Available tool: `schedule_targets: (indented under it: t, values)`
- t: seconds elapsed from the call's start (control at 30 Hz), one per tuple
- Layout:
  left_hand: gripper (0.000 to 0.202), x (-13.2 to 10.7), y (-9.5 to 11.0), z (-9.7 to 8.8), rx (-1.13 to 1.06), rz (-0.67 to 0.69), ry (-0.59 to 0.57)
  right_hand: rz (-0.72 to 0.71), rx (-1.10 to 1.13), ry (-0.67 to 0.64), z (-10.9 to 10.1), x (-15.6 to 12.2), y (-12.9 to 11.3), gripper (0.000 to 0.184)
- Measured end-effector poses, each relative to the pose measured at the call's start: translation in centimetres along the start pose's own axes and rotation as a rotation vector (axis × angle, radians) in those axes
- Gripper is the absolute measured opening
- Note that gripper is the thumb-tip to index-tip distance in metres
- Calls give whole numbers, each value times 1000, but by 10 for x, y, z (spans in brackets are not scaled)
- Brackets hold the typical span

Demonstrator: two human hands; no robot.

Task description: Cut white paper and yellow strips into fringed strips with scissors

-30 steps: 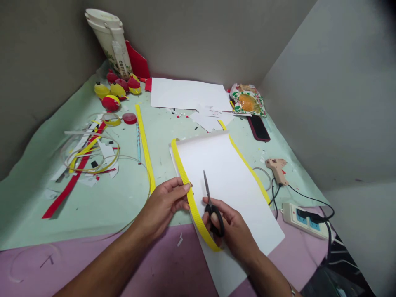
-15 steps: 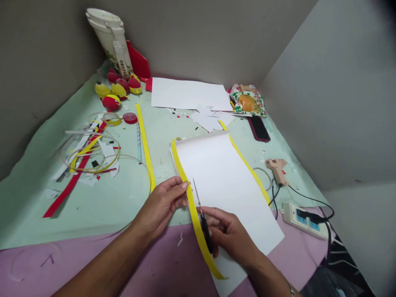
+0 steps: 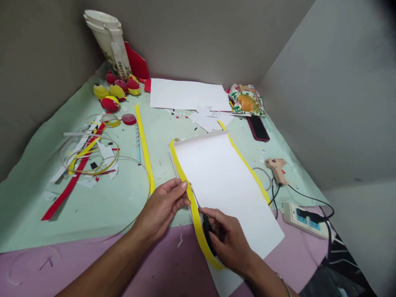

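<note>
Between its thumb and fingers, my left hand [image 3: 168, 202] pinches a yellow ribbed strip [image 3: 198, 233] that curves along the left edge of a large white sheet [image 3: 222, 177]. My right hand [image 3: 227, 237] grips black-handled scissors [image 3: 208, 235], with the slim blades lying against the strip's right edge just beside my left fingertips. The strip's far end bends over at the top left corner of the sheet, and its near end curls by my right hand. Another yellow strip [image 3: 247, 165] runs along the sheet's right edge.
A hot glue gun [image 3: 276, 169], a power strip [image 3: 305, 220] and a phone [image 3: 259, 128] are at right. Left lie a loose yellow strip [image 3: 144, 144], a red strip [image 3: 66, 189] and scraps. Behind stand red-yellow balls [image 3: 110, 103], a white container [image 3: 108, 41] and a snack packet [image 3: 247, 101].
The scissors have shifted toward the yellow strip, and their blades now meet its edge. My right hand has turned slightly, and the strip's near end has moved up a little.
</note>
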State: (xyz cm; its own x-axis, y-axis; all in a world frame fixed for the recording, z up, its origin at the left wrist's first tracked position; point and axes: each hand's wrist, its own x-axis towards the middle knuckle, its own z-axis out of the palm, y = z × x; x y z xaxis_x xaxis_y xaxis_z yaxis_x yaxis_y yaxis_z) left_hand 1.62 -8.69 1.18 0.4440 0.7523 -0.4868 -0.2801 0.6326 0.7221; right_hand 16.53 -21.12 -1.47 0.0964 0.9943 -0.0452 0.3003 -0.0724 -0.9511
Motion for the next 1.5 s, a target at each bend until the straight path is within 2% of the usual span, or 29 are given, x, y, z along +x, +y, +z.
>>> schedule_targets:
  t: [0.17,0.97,1.2,1.4,1.5]
  values:
    - [19,1,-3,-1,7,16,-23,-39,-44,-4,0,-1,0,45]
    - [19,0,-2,-2,66,-2,-69,22,6,-16,0,1,0,41]
    - [18,3,-6,-6,60,4,-73,15,1,-1,2,-1,7,42]
    - [18,3,-6,-6,70,-3,-58,165,123,-26,2,3,4,36]
    - [18,2,-6,-5,93,9,-60,186,130,-39,2,4,0,35]
